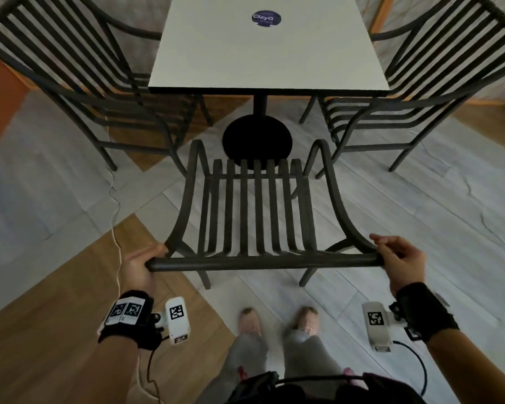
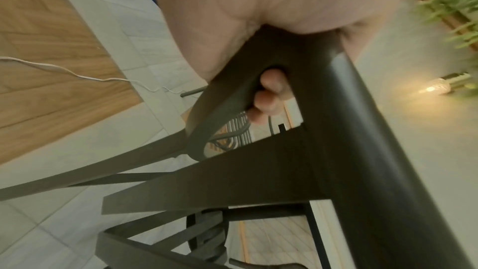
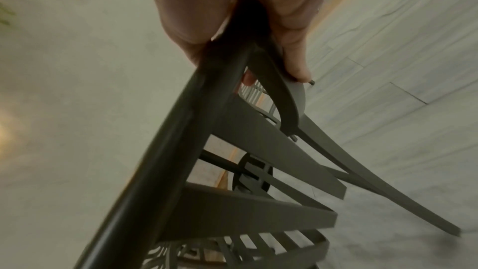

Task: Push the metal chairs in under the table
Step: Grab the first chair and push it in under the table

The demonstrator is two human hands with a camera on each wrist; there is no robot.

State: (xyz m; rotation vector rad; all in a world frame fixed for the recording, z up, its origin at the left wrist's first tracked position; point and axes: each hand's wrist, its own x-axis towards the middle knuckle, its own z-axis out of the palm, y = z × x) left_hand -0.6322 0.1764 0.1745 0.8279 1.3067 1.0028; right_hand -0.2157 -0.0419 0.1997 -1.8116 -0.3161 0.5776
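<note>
Both ends of the metal chair (image 1: 257,217) top rail are gripped by left hand (image 1: 142,265) and right hand (image 1: 398,262), fingers curled, for straight travel under the tabletop (image 1: 267,45).

The near metal chair (image 1: 257,205) is dark, with a slatted seat and back, curved armrests and a round top rail (image 1: 263,262) across the backrest. It stands upright on the floor facing the table, its seat front just short of the table's black round base (image 1: 257,141) and not yet under the top. The table (image 1: 268,53) has a white square top with a dark edge and a round blue sticker, on a single black column. A second metal chair (image 1: 79,83) of the same slatted make stands at the table's left side, and a third metal chair (image 1: 438,83) at its right side, both with seat fronts reaching just under the top's edge.
</note>
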